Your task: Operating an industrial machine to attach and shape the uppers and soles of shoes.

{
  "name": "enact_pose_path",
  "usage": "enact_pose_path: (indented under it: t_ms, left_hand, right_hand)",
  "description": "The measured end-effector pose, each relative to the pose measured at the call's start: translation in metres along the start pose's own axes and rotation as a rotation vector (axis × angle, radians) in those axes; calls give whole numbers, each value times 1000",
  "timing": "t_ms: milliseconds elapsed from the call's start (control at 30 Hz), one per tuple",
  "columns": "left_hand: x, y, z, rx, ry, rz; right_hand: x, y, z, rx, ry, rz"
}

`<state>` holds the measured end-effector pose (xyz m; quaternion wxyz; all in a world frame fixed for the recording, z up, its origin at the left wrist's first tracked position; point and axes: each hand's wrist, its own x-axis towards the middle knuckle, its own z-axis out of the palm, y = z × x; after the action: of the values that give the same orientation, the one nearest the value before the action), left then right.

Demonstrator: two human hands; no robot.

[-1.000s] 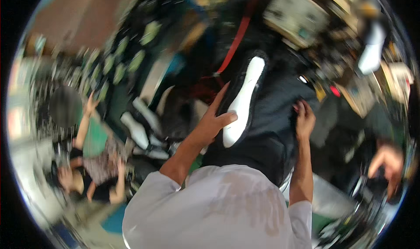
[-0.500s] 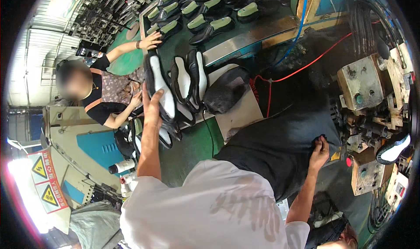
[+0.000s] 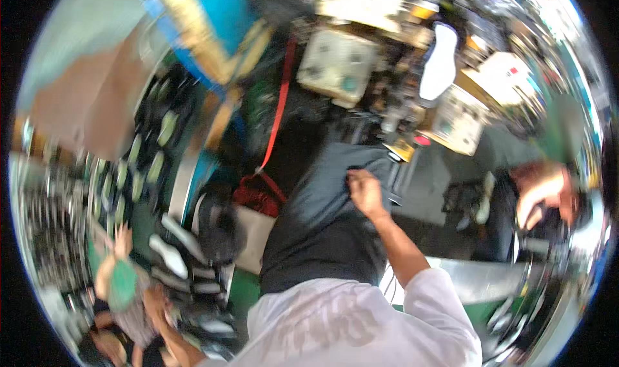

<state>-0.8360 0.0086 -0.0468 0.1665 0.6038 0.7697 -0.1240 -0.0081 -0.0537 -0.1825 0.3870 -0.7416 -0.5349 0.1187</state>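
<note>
My right hand (image 3: 366,191) rests on the dark apron (image 3: 322,218) over my thigh, its fingers curled in; a small dark bit shows at the fingertips, too blurred to name. At the lower left, my left hand (image 3: 155,300) is smeared by motion, so its grip is unclear. It is near several dark shoes with white soles, one of them a white-soled shoe (image 3: 169,256) just beyond it. Another white-soled shoe (image 3: 440,64) stands on the machine (image 3: 393,109) ahead of me.
A co-worker's hand (image 3: 122,241) reaches by rows of green-and-black shoes (image 3: 156,167) at left. A red hose (image 3: 280,109) hangs before the metal control box (image 3: 338,64). A dark mesh-covered thing (image 3: 219,228) lies near my leg. Another person (image 3: 538,193) bends at right.
My view has swung to the right, bringing the machine ahead and the shoes to the lower left. My left hand, earlier against a white-soled shoe, is now lower in view. The right hand stays on the apron.
</note>
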Motion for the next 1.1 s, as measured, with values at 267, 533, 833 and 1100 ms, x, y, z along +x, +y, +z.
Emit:
enact_pose_path:
  t_ms: [267,533,833,1100]
  left_hand:
    - [75,373,-114,-427,230,649]
    - [-2,865,-92,-832,-472,1284]
    - [-64,1051,-68,-1152,-1199,953]
    - [-77,919,-108,-870,-210,1612]
  right_hand:
    - [1,-32,-17,115,75,190]
    - [-20,-19,-35,235,257,269]
    - [-19,-1,-44,247,491,391]
    - [-25,-3,-39,285,456,472]
